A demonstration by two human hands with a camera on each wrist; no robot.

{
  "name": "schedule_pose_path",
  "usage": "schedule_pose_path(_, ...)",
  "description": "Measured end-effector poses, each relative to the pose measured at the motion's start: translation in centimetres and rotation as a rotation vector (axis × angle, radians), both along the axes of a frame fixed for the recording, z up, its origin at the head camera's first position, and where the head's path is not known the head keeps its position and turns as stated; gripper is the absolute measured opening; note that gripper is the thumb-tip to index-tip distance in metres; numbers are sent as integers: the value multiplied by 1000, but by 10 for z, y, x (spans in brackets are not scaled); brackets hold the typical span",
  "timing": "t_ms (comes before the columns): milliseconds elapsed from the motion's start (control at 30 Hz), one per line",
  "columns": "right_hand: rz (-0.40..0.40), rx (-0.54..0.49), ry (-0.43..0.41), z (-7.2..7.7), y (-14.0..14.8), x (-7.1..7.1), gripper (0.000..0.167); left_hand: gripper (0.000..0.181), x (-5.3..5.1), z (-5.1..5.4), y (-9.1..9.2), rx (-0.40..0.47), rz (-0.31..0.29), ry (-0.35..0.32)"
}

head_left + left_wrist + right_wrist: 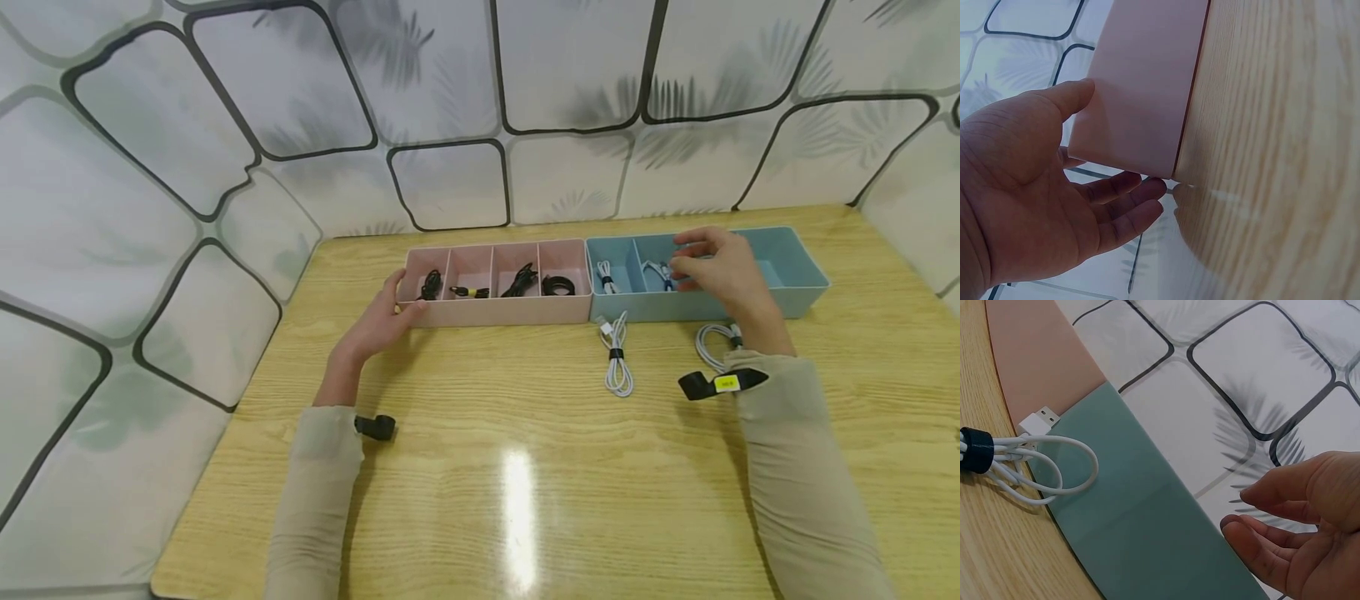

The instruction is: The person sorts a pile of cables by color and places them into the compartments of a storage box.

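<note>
My left hand [375,325] rests against the left end of the pink divided box [495,313]. In the left wrist view its thumb touches the front wall, and the other fingers lie loosely along the end. My right hand [716,267] hovers over the blue box [652,310], just right of a tied white cable [660,275] in the second compartment. A gap shows between thumb and fingertips in the right wrist view, with nothing held there. Another white cable [607,277] sits in the first blue compartment.
Dark cables, such as a coiled black cable [558,286], lie in the pink compartments. On the wooden table [465,467] before the blue box are a bundled white USB cable [617,358] and a looped white cable [708,343], partly hidden by the right wrist. A patterned wall covering [570,175] stands behind.
</note>
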State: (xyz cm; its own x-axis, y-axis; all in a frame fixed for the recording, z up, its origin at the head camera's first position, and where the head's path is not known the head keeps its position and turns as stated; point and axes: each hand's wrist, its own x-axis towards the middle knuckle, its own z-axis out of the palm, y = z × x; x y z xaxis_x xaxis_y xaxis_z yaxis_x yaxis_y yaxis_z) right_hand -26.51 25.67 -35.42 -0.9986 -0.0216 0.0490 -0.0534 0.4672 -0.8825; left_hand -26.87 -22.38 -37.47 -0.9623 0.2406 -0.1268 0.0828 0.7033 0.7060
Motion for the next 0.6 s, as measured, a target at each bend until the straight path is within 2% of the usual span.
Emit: schedule_pose_path(600,3,18,4,0,-1,2,43,77,-1,-1,0,-1,8,-9)
